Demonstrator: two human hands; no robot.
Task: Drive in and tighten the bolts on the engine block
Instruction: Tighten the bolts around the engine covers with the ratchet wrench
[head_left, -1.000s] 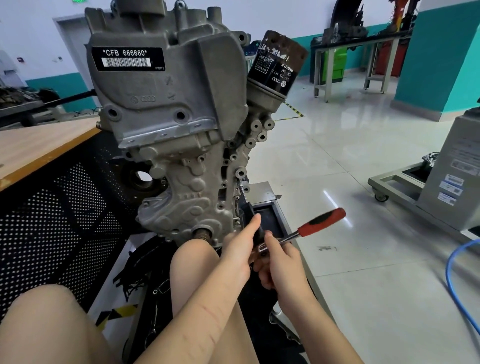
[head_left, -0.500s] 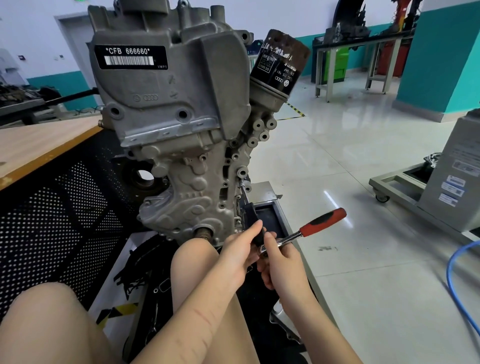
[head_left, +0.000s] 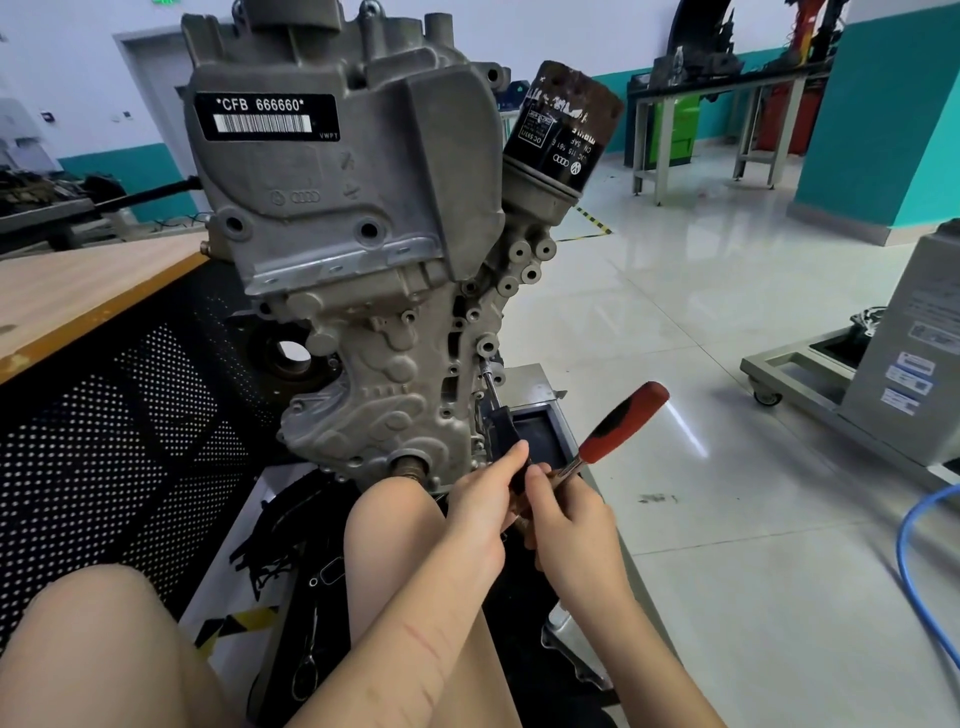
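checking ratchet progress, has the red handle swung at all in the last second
Yes, slightly: the red handle has tipped upward, toward the engine block.

Grey engine block upright, ratchet and extension set against its right flank.

The engine block (head_left: 353, 270) is cast grey metal, standing tall with a black label reading "*CFB 666660*" and a rusted black oil filter (head_left: 563, 127) angled off its upper right. A thin steel extension bar (head_left: 491, 387) runs up to a bolt boss on the block's right edge. The ratchet (head_left: 618, 426), with a red and black handle, tilts up to the right, its head hidden behind the hands.
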